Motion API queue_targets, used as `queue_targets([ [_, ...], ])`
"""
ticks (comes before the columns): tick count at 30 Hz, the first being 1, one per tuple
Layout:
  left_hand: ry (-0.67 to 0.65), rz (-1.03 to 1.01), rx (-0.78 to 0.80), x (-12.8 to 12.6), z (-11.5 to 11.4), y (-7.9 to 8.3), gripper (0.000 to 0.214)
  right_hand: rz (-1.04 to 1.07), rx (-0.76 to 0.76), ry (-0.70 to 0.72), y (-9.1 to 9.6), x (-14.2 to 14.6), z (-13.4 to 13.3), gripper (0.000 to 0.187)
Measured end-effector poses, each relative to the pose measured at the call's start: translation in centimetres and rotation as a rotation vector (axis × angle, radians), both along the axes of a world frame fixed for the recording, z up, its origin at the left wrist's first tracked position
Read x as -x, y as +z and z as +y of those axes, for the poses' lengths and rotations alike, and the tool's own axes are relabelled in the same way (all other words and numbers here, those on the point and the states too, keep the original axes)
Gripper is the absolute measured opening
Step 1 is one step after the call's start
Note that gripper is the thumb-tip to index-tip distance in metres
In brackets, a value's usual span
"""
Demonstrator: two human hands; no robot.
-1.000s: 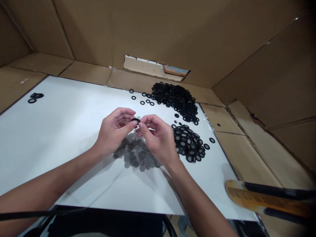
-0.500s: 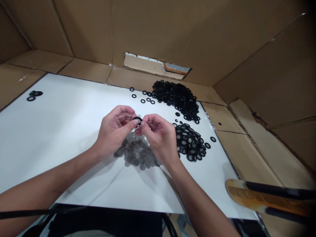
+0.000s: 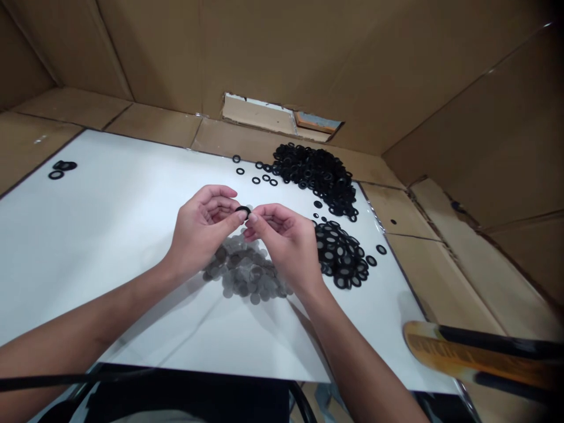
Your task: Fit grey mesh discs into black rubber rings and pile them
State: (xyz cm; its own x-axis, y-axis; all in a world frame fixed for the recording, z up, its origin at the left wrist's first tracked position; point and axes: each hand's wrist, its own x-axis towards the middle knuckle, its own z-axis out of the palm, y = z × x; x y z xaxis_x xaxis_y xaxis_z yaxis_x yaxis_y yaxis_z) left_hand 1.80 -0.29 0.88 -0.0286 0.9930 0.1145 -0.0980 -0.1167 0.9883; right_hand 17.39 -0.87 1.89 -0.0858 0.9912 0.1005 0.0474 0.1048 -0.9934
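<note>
White sheet (image 3: 110,247) spreads open leftward, left hand (image 3: 201,232) and right hand (image 3: 284,244) clamped on one black rubber ring (image 3: 242,209).

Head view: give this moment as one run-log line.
left hand: pinches black ring | right hand: pinches same ring | under hands: grey mesh discs | right of them: black-rimmed mesh discs | beyond: black ring pile

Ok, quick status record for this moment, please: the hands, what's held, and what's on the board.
Left hand: fingertips on a black ring
Right hand: fingertips on the same ring
Below hands: grey mesh discs, in a pile
Far pile: loose black rings
Right pile: black rings with grey centres
Surface: white board
</note>
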Motion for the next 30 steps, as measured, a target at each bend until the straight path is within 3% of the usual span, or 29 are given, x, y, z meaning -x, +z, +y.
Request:
queue_targets([
  [11,-0.038,0.028,0.014,-0.12,0.02,-0.12,0.034,-0.034,-0.08,-0.003,0.13,-0.19,0.09,0.02],
  [18,-0.047,0.035,0.012,-0.33,-0.04,-0.13,0.035,-0.112,-0.066,0.001,-0.4,-0.08,-0.2,0.021],
  [30,-0.048,-0.013,0.083,-0.36,-0.14,0.22,0.035,-0.105,-0.093,-0.058,0.28,-0.06,-0.45,0.019],
])
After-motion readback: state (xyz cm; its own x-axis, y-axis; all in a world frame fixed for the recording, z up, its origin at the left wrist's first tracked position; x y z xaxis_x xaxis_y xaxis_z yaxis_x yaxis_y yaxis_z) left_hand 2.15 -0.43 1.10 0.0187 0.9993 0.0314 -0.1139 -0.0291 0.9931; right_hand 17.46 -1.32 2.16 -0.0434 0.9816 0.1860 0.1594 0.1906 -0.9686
